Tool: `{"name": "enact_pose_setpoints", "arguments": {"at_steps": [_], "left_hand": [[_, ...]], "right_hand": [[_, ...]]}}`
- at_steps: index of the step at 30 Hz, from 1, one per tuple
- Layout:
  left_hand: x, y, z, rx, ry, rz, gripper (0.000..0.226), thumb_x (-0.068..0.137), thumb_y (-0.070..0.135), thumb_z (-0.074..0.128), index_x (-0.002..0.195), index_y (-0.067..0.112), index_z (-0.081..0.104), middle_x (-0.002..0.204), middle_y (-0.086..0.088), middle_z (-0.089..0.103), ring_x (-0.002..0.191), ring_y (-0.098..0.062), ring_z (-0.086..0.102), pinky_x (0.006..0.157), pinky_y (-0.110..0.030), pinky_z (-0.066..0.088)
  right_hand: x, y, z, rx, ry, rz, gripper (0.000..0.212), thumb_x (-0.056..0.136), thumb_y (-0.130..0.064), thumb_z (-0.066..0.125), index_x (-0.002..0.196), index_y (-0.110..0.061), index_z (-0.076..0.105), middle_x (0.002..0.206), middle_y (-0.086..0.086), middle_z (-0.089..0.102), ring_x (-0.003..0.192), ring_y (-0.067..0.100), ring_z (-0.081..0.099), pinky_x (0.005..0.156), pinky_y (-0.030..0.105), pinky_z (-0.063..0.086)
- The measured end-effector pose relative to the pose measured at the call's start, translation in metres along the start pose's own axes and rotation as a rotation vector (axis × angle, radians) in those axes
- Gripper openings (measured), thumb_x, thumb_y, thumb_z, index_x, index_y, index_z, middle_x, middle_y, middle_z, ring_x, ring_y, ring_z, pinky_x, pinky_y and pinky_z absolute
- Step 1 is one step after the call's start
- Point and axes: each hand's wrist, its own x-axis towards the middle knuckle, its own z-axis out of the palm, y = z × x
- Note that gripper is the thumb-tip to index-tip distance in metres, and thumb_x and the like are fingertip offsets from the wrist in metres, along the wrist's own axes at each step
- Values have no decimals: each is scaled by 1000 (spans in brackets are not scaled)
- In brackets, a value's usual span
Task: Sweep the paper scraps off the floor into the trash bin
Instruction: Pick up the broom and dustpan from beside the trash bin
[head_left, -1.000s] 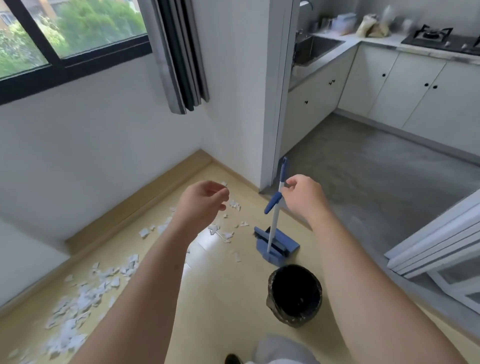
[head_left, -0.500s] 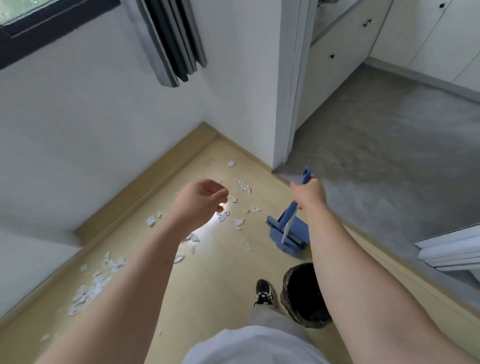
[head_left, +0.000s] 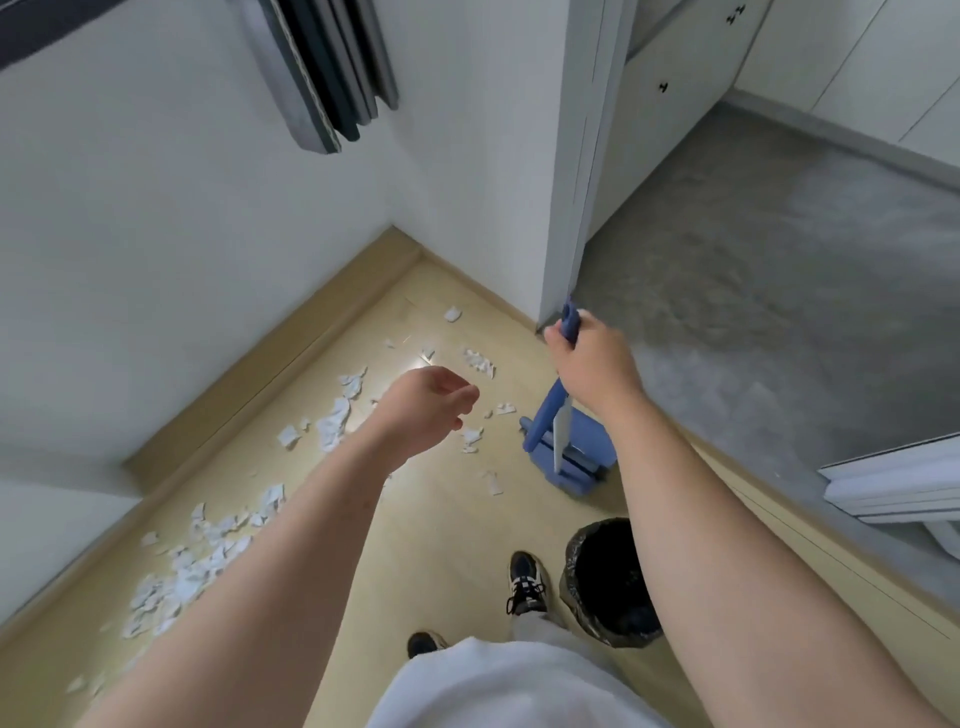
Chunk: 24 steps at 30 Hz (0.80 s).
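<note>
Right hand (head_left: 592, 358) clamped on the blue plastic handle (head_left: 570, 319) of an upright broom-and-dustpan set; left hand (head_left: 426, 405) idle above the floor.

The right hand's grip hides the middle of the handle, and whether bristles sit in the blue dustpan (head_left: 584, 452) at its foot is hard to make out. The right forearm cuts off the right edge of the round bin with a black liner (head_left: 574, 587), which stands near, just right of a dark laced shoe (head_left: 525, 582). The left hand's grip is slack, fingers loosely curled on nothing. White torn paper scraps (head_left: 332, 423) lie on the pale wooden floor (head_left: 441, 545), left of the dustpan and along the left wall; the left forearm covers some.
</note>
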Motion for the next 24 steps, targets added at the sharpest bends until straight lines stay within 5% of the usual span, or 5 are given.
{"name": "enact_pose_setpoints", "arguments": {"at_steps": [7, 11, 15, 18, 24], "left_hand": [[-6, 17, 7, 263, -158, -18, 58, 102, 59, 32, 91, 8, 57, 82, -5, 56, 74, -24, 51, 68, -32, 40], [-5, 7, -3, -155, -273, -92, 64, 99, 63, 39, 110, 5, 64, 92, -7, 75, 76, -23, 73, 83, -38, 58], [-8, -11, -21, -353, -311, -119, 57, 99, 60, 45, 95, 5, 62, 71, -4, 66, 50, -18, 55, 50, -27, 45], [-15, -25, -23, -309, -221, -151, 54, 94, 67, 48, 84, 14, 53, 62, -1, 43, 45, -16, 29, 43, -22, 24], [-23, -57, -21, -127, 60, -99, 64, 81, 75, 54, 74, 12, 50, 67, -6, 46, 45, -17, 32, 48, -26, 29]], "right_hand": [[-33, -93, -37, -151, 104, -392, 35, 98, -51, 40, 85, -20, 50, 68, -5, 56, 65, 19, 58, 58, 31, 43], [-53, -124, -42, -110, 101, -470, 34, 98, -48, 45, 83, -18, 50, 64, -5, 54, 61, 18, 56, 57, 32, 46], [-69, -139, -32, -65, 57, -512, 34, 98, -45, 49, 86, -14, 54, 68, 0, 59, 62, 19, 59, 58, 34, 49], [-77, -145, -21, -11, 11, -505, 32, 96, -44, 52, 87, -13, 54, 71, 4, 63, 63, 21, 61, 63, 39, 53], [-91, -157, 3, 92, -89, -508, 25, 96, -36, 57, 91, -11, 56, 74, 7, 65, 57, 20, 66, 60, 33, 56]]}}
